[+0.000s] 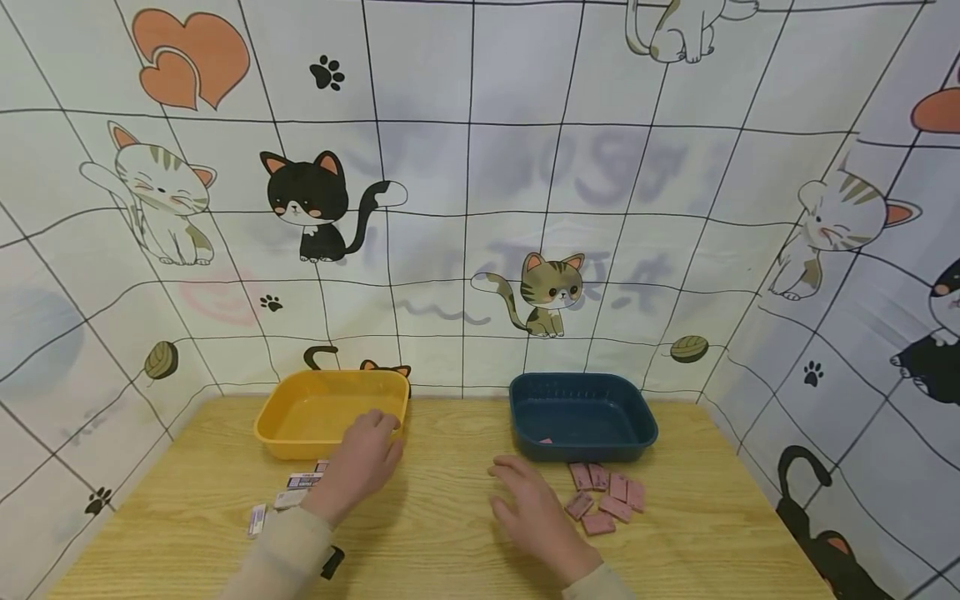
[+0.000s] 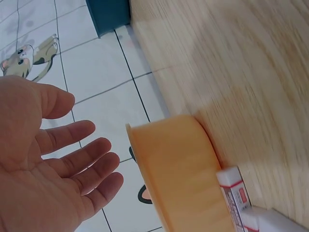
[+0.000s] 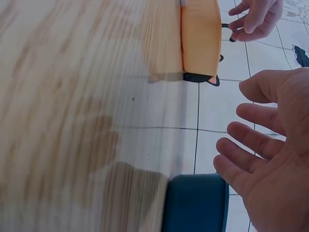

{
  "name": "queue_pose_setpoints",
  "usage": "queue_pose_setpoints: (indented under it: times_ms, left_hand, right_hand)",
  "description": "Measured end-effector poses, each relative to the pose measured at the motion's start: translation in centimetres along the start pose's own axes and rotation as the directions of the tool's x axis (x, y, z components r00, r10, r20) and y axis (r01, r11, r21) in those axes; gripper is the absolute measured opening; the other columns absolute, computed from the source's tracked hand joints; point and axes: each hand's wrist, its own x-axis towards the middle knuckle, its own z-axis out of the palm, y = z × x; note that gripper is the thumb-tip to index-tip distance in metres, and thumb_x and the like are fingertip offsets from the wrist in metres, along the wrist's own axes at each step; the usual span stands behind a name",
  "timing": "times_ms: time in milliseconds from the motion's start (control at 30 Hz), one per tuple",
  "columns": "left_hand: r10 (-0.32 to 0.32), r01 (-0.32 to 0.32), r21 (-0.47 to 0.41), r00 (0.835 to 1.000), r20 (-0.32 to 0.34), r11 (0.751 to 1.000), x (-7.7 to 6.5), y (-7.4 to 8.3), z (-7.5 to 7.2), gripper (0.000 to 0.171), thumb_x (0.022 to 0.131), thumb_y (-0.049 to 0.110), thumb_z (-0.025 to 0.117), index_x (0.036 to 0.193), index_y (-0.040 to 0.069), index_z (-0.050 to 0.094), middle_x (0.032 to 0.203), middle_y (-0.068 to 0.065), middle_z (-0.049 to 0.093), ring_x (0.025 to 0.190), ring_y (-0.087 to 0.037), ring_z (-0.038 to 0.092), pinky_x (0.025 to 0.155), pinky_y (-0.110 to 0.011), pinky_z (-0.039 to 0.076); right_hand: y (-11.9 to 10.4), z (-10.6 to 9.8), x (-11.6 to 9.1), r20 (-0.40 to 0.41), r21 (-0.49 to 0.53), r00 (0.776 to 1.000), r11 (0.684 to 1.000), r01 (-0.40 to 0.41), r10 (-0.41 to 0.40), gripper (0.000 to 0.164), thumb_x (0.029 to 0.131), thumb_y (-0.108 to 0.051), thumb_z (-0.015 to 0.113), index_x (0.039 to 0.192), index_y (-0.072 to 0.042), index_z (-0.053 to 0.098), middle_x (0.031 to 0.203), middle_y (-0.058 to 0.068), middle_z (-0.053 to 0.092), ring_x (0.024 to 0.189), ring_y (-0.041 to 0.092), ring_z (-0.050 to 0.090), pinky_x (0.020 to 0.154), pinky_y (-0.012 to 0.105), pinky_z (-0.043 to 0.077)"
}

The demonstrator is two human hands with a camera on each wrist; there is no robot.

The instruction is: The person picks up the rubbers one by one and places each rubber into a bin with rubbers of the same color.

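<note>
My left hand (image 1: pixel 360 458) is raised by the front right corner of the yellow bin (image 1: pixel 330 375). In the left wrist view its fingers (image 2: pixel 77 159) are loosely bent and hold nothing. White erasers in printed sleeves (image 2: pixel 236 193) lie against the front of that bin. My right hand (image 1: pixel 536 512) hovers front left of the dark blue bin (image 1: pixel 585 452), its fingers (image 3: pixel 251 128) spread and holding nothing. Several pink erasers (image 1: pixel 615 508) lie on the table between that hand and the bin's front. Inside the blue bin a bit of pink (image 1: pixel 546 441) shows.
The wooden table (image 1: pixel 450 533) carries both bins along its back edge, with a gap between them. A small black object (image 1: pixel 332 562) lies near my left sleeve. Behind stands a white cloth (image 1: pixel 427 167) with cat drawings and grid lines, and it also closes off both sides.
</note>
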Motion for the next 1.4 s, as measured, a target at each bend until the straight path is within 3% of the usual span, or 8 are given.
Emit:
queue_pose_setpoints:
  times_ms: [167, 333, 633, 800, 1100, 1200, 1300, 1400]
  left_hand:
    - [0.059, -0.058, 0.012, 0.996, -0.070, 0.998, -0.4, 0.7, 0.5, 0.018, 0.093, 0.008, 0.069, 0.106, -0.004, 0.068, 0.103, -0.017, 0.063, 0.093, -0.034, 0.062, 0.081, -0.048, 0.054]
    - [0.093, -0.093, 0.014, 0.991, -0.098, 0.996, -0.7, 1.4, 0.9, 0.015, 0.092, 0.007, 0.070, 0.104, -0.002, 0.068, 0.101, -0.015, 0.063, 0.091, -0.032, 0.061, 0.080, -0.047, 0.054]
    - [0.104, -0.105, -0.017, 0.992, -0.073, 0.994, -1.2, 2.7, 1.5, 0.016, 0.092, 0.006, 0.072, 0.105, -0.002, 0.067, 0.104, -0.015, 0.063, 0.095, -0.032, 0.061, 0.083, -0.049, 0.052]
    - [0.143, -0.145, -0.012, 0.986, -0.086, 0.989, -1.5, 3.3, 2.1, 0.016, 0.090, 0.005, 0.075, 0.102, -0.001, 0.067, 0.099, -0.011, 0.062, 0.091, -0.028, 0.060, 0.080, -0.047, 0.051]
    - [0.136, -0.141, -0.073, 0.989, -0.059, 0.987, -2.1, 4.6, 2.9, 0.015, 0.090, 0.006, 0.074, 0.102, -0.001, 0.067, 0.100, -0.010, 0.060, 0.093, -0.025, 0.056, 0.082, -0.046, 0.049]
    - [0.153, -0.157, -0.072, 0.986, -0.063, 0.985, -2.2, 4.9, 3.2, 0.016, 0.089, 0.006, 0.075, 0.101, -0.001, 0.067, 0.100, -0.011, 0.061, 0.095, -0.027, 0.058, 0.085, -0.048, 0.050]
    - [0.174, -0.179, -0.066, 0.983, -0.064, 0.982, -2.5, 5.3, 3.4, 0.016, 0.089, 0.006, 0.076, 0.101, -0.001, 0.068, 0.099, -0.010, 0.061, 0.093, -0.027, 0.059, 0.084, -0.048, 0.050]
    - [0.181, -0.185, -0.068, 0.982, -0.055, 0.980, -2.9, 5.7, 3.4, 0.016, 0.089, 0.006, 0.076, 0.101, 0.001, 0.067, 0.099, -0.009, 0.060, 0.091, -0.025, 0.058, 0.081, -0.046, 0.049]
  right_hand:
    - [0.4, -0.4, -0.2, -0.029, 0.018, 0.999, 0.999, -0.030, 0.031, 0.031, 0.094, -0.005, 0.071, 0.125, -0.004, 0.069, 0.139, 0.015, 0.059, 0.126, 0.036, 0.060, 0.096, 0.052, 0.053]
    - [1.1, -0.6, -0.4, -0.045, 0.033, 0.997, 0.997, -0.063, 0.064, 0.031, 0.093, -0.004, 0.073, 0.124, -0.001, 0.069, 0.139, 0.015, 0.059, 0.127, 0.038, 0.058, 0.097, 0.053, 0.052]
    - [2.0, -1.6, -0.9, -0.075, 0.048, 0.983, 0.985, -0.166, 0.170, 0.032, 0.092, -0.003, 0.072, 0.123, 0.002, 0.069, 0.135, 0.018, 0.061, 0.125, 0.039, 0.059, 0.097, 0.056, 0.051]
    - [2.5, -2.5, -1.5, -0.075, 0.054, 0.972, 0.974, -0.221, 0.224, 0.032, 0.090, -0.004, 0.074, 0.122, 0.001, 0.070, 0.133, 0.018, 0.061, 0.123, 0.042, 0.059, 0.095, 0.058, 0.051]
    - [3.4, -3.4, -2.5, -0.099, 0.012, 0.957, 0.962, -0.273, 0.273, 0.032, 0.086, -0.006, 0.076, 0.117, -0.002, 0.073, 0.125, 0.014, 0.066, 0.114, 0.035, 0.064, 0.093, 0.053, 0.053]
    - [3.8, -3.6, -2.7, -0.094, 0.026, 0.950, 0.954, -0.298, 0.299, 0.032, 0.085, -0.005, 0.075, 0.117, -0.002, 0.074, 0.123, 0.013, 0.066, 0.102, 0.029, 0.067, 0.086, 0.045, 0.056]
    - [4.1, -3.9, -2.9, -0.074, 0.035, 0.941, 0.943, -0.330, 0.331, 0.033, 0.085, -0.005, 0.074, 0.118, -0.001, 0.074, 0.126, 0.016, 0.066, 0.096, 0.024, 0.067, 0.081, 0.037, 0.056]
    - [4.4, -4.2, -3.2, -0.047, 0.020, 0.936, 0.937, -0.349, 0.350, 0.032, 0.086, -0.006, 0.074, 0.117, 0.001, 0.074, 0.130, 0.022, 0.065, 0.101, 0.028, 0.067, 0.083, 0.040, 0.057]
